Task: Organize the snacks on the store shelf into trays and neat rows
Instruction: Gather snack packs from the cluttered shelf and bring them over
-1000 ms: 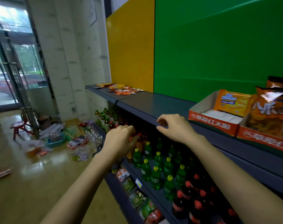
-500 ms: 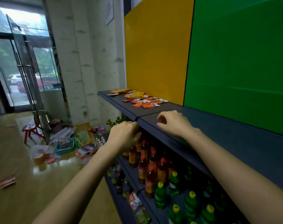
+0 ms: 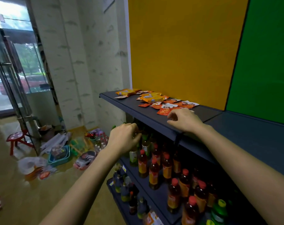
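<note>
Dark shelf (image 3: 138,109), scattered snack packets (image 3: 164,105), bottles (image 3: 154,174) below

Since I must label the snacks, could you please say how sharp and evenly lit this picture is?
Head view: the packets are soft, print unreadable; daylight blows out the door; bottles under the shelf sit in shadow; wide-angle slants the panels.

A: What's visible of the person?
B: Two limbs only — bare left forearm (image 3: 83,184) ending in a bare left hand (image 3: 124,137), bare right forearm (image 3: 235,159) ending in a bare right hand (image 3: 185,120).
A: Coverings?
B: Skin uncovered from knuckles to frame edge — both sides alike.
</note>
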The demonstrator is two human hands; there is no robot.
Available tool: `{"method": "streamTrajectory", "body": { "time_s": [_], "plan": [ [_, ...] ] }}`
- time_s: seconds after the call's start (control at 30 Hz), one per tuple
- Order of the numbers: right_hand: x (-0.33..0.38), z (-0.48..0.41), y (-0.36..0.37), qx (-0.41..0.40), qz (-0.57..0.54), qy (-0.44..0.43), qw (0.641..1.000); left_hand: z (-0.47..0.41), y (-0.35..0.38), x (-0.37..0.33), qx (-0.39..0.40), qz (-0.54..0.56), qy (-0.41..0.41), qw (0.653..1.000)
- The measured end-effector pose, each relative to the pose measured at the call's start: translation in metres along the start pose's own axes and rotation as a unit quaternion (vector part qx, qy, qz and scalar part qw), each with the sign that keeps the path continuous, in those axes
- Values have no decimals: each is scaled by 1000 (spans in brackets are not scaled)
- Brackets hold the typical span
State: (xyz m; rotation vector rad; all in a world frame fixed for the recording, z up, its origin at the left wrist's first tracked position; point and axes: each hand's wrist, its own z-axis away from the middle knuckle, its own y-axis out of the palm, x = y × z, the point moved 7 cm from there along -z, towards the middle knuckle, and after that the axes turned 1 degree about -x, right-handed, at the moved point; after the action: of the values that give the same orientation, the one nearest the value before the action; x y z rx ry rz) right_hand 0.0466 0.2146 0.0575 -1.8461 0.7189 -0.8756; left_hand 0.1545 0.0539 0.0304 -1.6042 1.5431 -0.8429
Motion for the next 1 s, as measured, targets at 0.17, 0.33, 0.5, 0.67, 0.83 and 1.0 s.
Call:
{"method": "streamTrajectory", "body": {
  "time_s": [0.17, 0.33, 0.5, 0.67, 0.83, 1.0],
  "plan": [
    [18, -63, 24, -29, -11, 39, 999, -41, 19, 70, 0, 11, 28, 1000],
    [26, -115, 45, -10, 19, 72, 997, -80, 48, 120, 0, 44, 32, 999],
    [17, -173, 57, -6, 49, 109, 993, -127, 80, 154, 12, 63, 40, 997],
    [-5, -243, 66, -14, 35, 155, 987, -195, 107, 186, 6, 92, 30, 995],
    [-31, -308, 83, 28, 38, 214, 976, -274, 141, 206, 8, 142, 26, 989],
    [-55, -342, 107, 131, -31, 261, 956, -337, 175, 207, 7, 210, 34, 977]
  ]
}}
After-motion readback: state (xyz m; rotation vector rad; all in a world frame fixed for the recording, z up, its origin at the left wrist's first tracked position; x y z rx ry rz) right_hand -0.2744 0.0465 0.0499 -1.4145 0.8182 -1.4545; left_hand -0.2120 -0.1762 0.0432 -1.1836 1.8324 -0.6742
